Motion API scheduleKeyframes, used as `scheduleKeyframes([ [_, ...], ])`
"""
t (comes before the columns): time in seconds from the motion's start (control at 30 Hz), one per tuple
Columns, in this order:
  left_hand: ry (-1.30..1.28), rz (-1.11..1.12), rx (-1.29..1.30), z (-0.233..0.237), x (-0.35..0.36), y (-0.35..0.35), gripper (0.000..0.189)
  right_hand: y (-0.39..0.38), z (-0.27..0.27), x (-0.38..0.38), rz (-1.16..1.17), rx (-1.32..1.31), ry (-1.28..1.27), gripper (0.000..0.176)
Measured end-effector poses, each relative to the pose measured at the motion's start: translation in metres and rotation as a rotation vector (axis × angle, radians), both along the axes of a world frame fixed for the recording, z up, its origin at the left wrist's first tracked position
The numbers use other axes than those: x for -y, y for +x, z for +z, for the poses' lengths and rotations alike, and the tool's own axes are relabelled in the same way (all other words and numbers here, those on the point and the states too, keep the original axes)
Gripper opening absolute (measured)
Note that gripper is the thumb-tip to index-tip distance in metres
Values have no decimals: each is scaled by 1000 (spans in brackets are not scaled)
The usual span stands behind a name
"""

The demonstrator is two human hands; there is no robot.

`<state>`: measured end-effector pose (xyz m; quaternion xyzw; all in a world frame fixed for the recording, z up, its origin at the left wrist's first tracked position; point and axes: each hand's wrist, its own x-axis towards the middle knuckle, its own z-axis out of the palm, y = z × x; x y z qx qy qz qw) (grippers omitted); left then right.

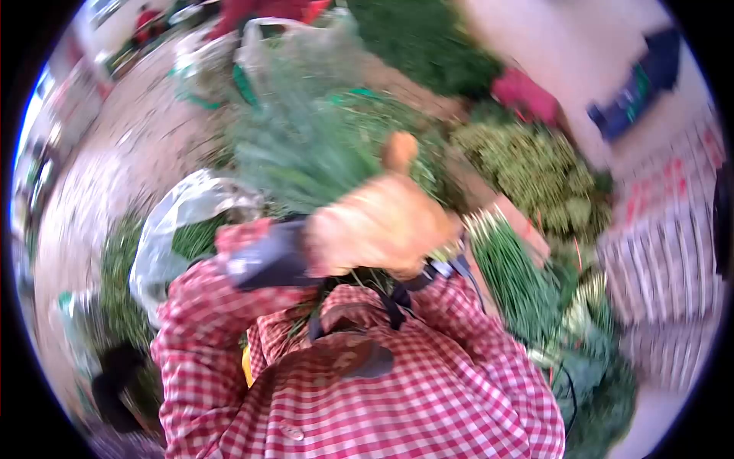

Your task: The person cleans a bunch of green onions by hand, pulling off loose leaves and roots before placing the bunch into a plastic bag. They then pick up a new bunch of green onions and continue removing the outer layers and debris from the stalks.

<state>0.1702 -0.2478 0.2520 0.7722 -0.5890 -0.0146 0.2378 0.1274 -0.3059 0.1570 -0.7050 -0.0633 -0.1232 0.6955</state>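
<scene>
My left hand [375, 222], in a tan glove, is in front of my chest with its thumb raised. Motion smears it, but the fingers look closed around a bunch of green onions [298, 153], whose blurred green tops fan out to the upper left. A dark cuff [271, 252] covers the left wrist. My right sleeve [459, 302] ends close behind the left hand, with a dark band at its wrist. The right hand's fingers are hidden or lost in the blur. Just right of the hands lies a pile of green onions [512, 275] with pale root ends.
An open clear plastic bag [164, 229] holding greens stands on the left. Behind the hands are loose greens and a white plastic bag [298, 50]. Yellow-green leafy bunches [535, 172] lie at the right, near stacked crates [661, 252]. A person in red is at the top.
</scene>
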Motion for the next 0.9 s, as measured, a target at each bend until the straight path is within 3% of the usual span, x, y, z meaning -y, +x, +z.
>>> scheduleKeyframes([
  [0.07,-123,-140,-118,31,-25,-6,35,-4,10,-5,-13,90,-59,70],
  [0.1,-194,-192,-176,38,-31,-7,43,-7,16,-7,-19,134,-87,70],
  [0.2,-678,-440,-534,28,-68,-7,36,-26,36,-9,17,216,-159,69],
  [0.3,-1288,-444,-618,11,-19,-28,23,-54,40,2,119,122,-217,69],
  [0.33,-1217,-129,-451,-4,-34,-26,26,-60,35,8,174,0,-226,70],
  [0.4,-1259,167,-778,-23,-51,-3,32,-76,27,35,95,-149,-372,39],
  [0.43,-1352,148,-1289,-29,-58,19,36,-87,23,54,27,-229,-478,35],
  [0.47,-1290,294,-1168,-37,-75,47,39,-98,18,74,-32,-315,-582,34],
  [0.53,-1285,-152,-1420,-50,-120,109,40,-130,8,133,-203,-486,-867,32],
  [0.57,-1261,-383,-1528,-53,-132,125,41,-135,31,153,-296,-653,-949,34],
  [0.6,-1256,-238,-1488,-59,-136,125,43,-140,53,174,-372,-830,-1026,54],
  [0.63,-1242,-95,-1447,-68,-140,121,44,-148,33,207,-533,-792,-1151,56],
  [0.67,-1222,42,-1403,-77,-144,118,45,-147,41,225,-572,-950,-1151,58],
  [0.77,-1190,349,-1492,-101,-168,107,49,-152,10,271,-608,-936,-1265,58],
  [0.8,-1288,749,-1380,-76,-139,76,50,-155,-18,284,-640,-800,-1325,62],
  [0.83,-1281,732,-1373,-81,-151,74,49,-157,-47,294,-667,-661,-1378,65],
  [0.9,-1271,708,-1352,-101,-208,71,48,-146,-80,299,-574,-896,-1327,92],
])
